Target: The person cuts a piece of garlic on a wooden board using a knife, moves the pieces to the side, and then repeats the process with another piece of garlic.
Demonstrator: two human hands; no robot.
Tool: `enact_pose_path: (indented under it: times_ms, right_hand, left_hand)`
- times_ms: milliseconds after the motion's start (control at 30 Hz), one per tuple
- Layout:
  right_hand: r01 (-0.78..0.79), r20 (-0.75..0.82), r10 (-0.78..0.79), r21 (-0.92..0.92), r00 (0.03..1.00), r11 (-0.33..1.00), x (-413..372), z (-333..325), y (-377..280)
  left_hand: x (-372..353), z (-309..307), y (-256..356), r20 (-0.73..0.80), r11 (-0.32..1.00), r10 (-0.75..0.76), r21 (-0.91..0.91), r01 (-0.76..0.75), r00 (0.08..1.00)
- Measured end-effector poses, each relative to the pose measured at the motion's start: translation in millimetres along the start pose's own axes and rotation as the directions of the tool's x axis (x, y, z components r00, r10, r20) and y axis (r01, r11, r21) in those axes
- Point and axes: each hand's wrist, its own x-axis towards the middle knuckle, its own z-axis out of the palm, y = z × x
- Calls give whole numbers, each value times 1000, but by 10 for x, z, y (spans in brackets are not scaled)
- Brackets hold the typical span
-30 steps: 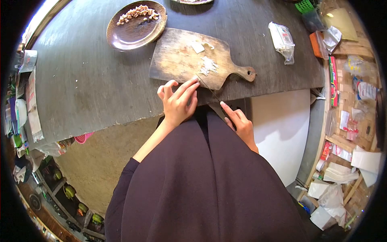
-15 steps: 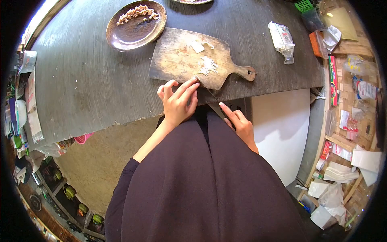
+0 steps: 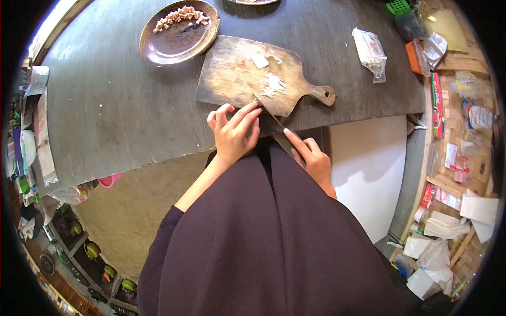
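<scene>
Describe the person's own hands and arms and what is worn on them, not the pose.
The left hand and right hand are bare: no gloves, no ring or watch to be seen. The left forearm is uncovered up to a dark plum sleeve near the elbow. The right arm is bare at the wrist, then hidden behind the same dark garment.

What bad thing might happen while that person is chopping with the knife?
1. The left hand has its fingertips right next to the knife that the right hand grips. A small slip might nick a finger.
2. The cutting happens at the very near edge of the cutting board, which lies close to the edge of the table. Pieces could fall off onto the person's lap, or the board might shift.
</scene>
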Motion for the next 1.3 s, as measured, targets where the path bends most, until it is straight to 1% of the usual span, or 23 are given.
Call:
enact_pose_path:
  times_ms: [67,233,433,633,1300]
  right_hand:
    - [0,5,0,-10,1000,1000,-33,-56,31]
    - [-29,-12,30,41,999,999,-39,-124,57]
    - [3,0,-3,99,1000,995,-42,-154,70]
    - [12,29,-14,71,999,997,-46,-148,70]
    - [27,45,-28,35,999,999,33,-163,55]
  left_hand:
    - [3,-1,7,-3,1000,-3,-4,3,1000]
    - [3,4,6,-4,1000,1,-1,-1,1000]
    - [15,-12,11,1,1000,5,3,-5,1000]
    - [7,6,1,-5,1000,6,0,-6,1000]
    - [-2,17,-14,4,1000,-2,-2,2,1000]
